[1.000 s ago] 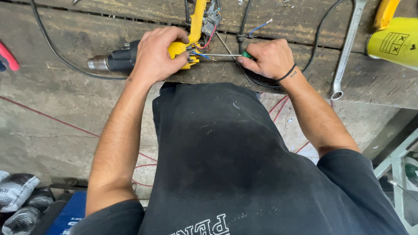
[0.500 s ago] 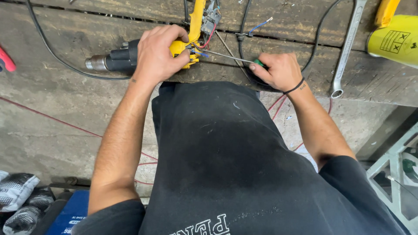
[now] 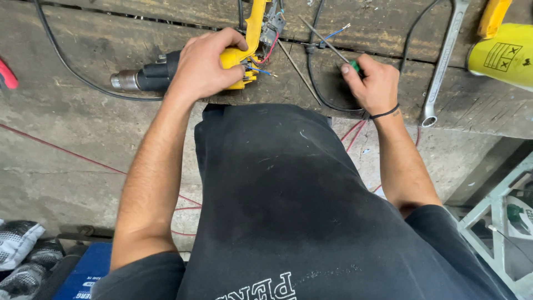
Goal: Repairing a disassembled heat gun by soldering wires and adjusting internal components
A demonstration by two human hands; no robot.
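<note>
- Worn wooden workbench [image 3: 83, 105], scratched and grey, seen from above across a dark shirt.
- Far left of both grips, at the picture's edge: red handle tip [image 3: 6, 75].
- Left hand [image 3: 202, 66] clamped over an opened yellow power drill [image 3: 239, 58]; metal chuck [image 3: 125, 80] sticking out left of the grip, loose red and blue wires [image 3: 264, 64] spilling out just right of it.
- Right hand [image 3: 375, 83], closed around a green-handled screwdriver [image 3: 325, 39], shaft slanting up and left from the fist, tip apart from the drill.
- Right of that grip: long steel spanner [image 3: 441, 61], then yellow canister [image 3: 502, 53] at the edge.
</note>
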